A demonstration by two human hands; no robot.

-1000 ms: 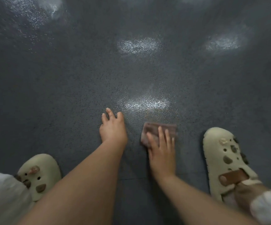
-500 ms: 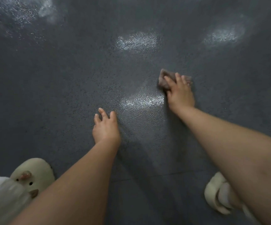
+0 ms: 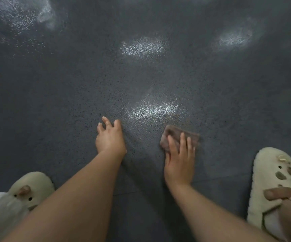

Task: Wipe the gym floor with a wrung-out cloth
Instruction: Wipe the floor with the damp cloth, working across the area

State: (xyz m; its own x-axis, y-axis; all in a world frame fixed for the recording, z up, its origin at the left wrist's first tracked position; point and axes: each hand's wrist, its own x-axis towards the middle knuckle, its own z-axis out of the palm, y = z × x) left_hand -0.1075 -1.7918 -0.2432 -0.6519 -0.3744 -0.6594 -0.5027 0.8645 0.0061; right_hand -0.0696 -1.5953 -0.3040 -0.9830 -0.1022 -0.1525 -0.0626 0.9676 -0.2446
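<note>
Cloth (image 3: 174,135): brown, folded to a rough rectangle, lying flat on the floor (image 3: 71,84), long axis running left to right, right end tilting slightly toward me. My right hand (image 3: 179,163) is pressing down on it, fingers straight and spread over its near half, far edge showing beyond the fingertips. My left hand (image 3: 110,137) is resting on the floor well to the left of the cloth, fingers loosely bent, holding nothing. Floor: dark grey, speckled, glinting in bright patches. Left slipper (image 3: 34,186): cream, sitting near my left forearm. Right slipper (image 3: 272,180): cream, dotted with charms, lying just right of the cloth.
</note>
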